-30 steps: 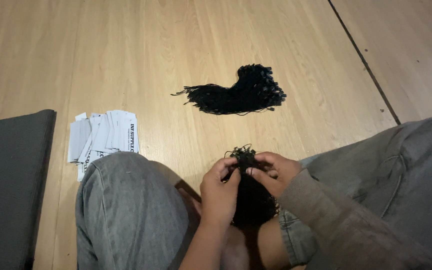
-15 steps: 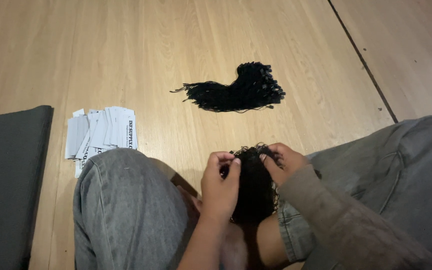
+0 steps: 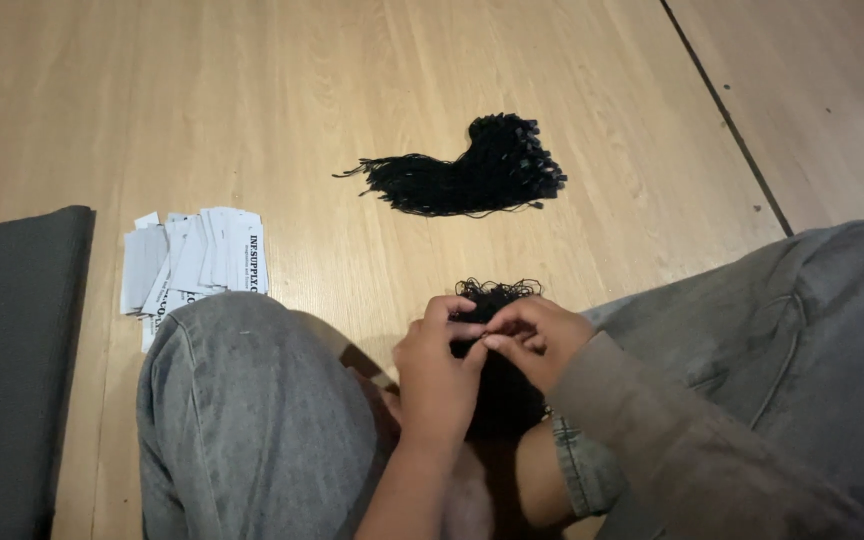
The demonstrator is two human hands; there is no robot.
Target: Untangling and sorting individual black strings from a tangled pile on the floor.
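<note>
Left hand [image 3: 437, 365] and right hand [image 3: 537, 340] meet fingertip to fingertip, both pinching a bunch of black looped strings [image 3: 497, 295] held above the lap, between grey-trousered knees. Farther out on the wooden floor [image 3: 302, 100]: stack of white paper tags [image 3: 192, 260] left; separate pile of black strings [image 3: 472, 170] beyond

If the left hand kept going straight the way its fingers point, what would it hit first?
The left hand points up and right at the right hand, whose fingertips it already meets over the black string bundle. Depth is unclear.
</note>
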